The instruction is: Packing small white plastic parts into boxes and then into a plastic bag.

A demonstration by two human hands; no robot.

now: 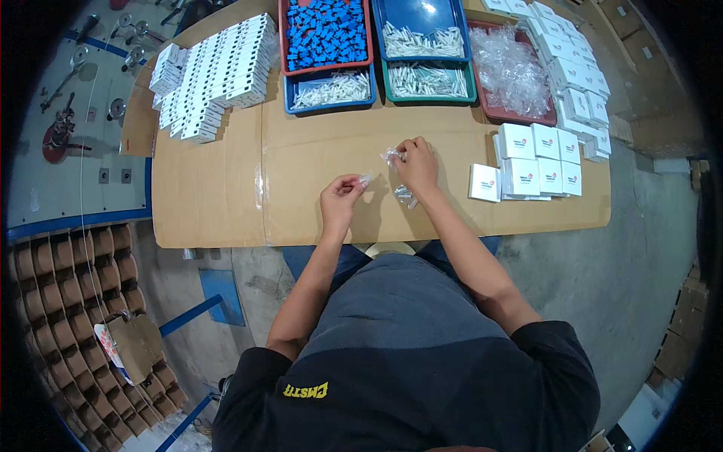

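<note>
My left hand (pixel 341 200) is closed in a pinch above the cardboard-covered table, with a small clear plastic bag (pixel 364 181) at its fingertips. My right hand (pixel 416 166) pinches another bit of clear plastic, seemingly a small bag (pixel 389 156), a little farther from me. A gap separates the two hands. Just under the right wrist lies a small clear packet (pixel 405 196) with shiny greyish pieces in it; the forearm partly covers it. What the bags in my fingers contain is too small to tell.
Across the back stand a red tray of blue plastic parts (pixel 327 34), blue and green trays of white plugs (pixel 428 81), and a red tray of clear bags (pixel 512 71). White boxes (pixel 215 79) are stacked at left, more white boxes (pixel 538 162) at right. Cardboard (pixel 203 203) covers the table.
</note>
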